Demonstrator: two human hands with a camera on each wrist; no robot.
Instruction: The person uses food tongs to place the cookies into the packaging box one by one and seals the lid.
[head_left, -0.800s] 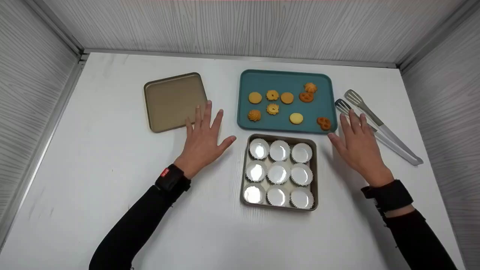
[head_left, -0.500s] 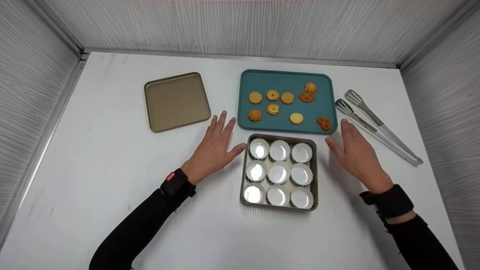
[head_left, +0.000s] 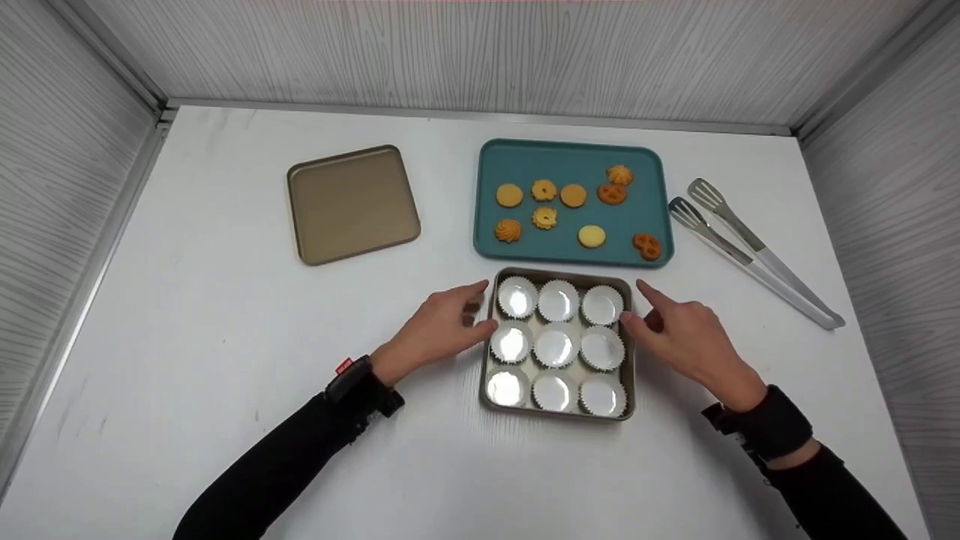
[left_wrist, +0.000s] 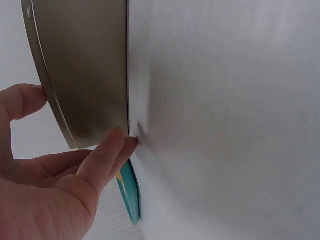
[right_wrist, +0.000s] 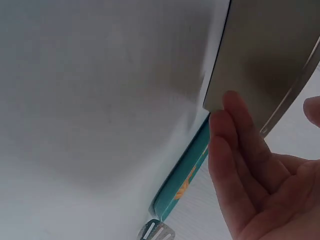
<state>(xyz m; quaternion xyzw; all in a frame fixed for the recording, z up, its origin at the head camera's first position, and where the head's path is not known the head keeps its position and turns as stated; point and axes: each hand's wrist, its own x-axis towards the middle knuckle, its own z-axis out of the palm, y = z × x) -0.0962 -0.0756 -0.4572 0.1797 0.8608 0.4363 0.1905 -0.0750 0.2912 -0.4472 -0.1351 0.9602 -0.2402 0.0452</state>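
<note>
A square metal baking pan (head_left: 632, 390) holds several white fluted paper cups (head_left: 556, 346). My left hand (head_left: 439, 324) is at the pan's left side: in the left wrist view the thumb (left_wrist: 31, 99) meets the rim, and the extended fingers (left_wrist: 102, 157) lie by the outer wall. My right hand (head_left: 686, 341) is at the right side. Its thumb reaches over the rim in the head view. In the right wrist view its fingers (right_wrist: 240, 125) are outstretched near the wall's far corner. Neither hand curls round the pan.
Behind the pan lies a teal tray (head_left: 555, 247) with several cookies, including a pretzel-shaped cookie (head_left: 646, 246). A brown square tray (head_left: 352, 202) is at the back left. Metal tongs (head_left: 757, 255) lie on the right of the white table (head_left: 187, 337).
Both hands have come down and inward from beside the trays to the pan's two sides. The spread fingers have drawn together. The pan, trays and tongs stay in place.
</note>
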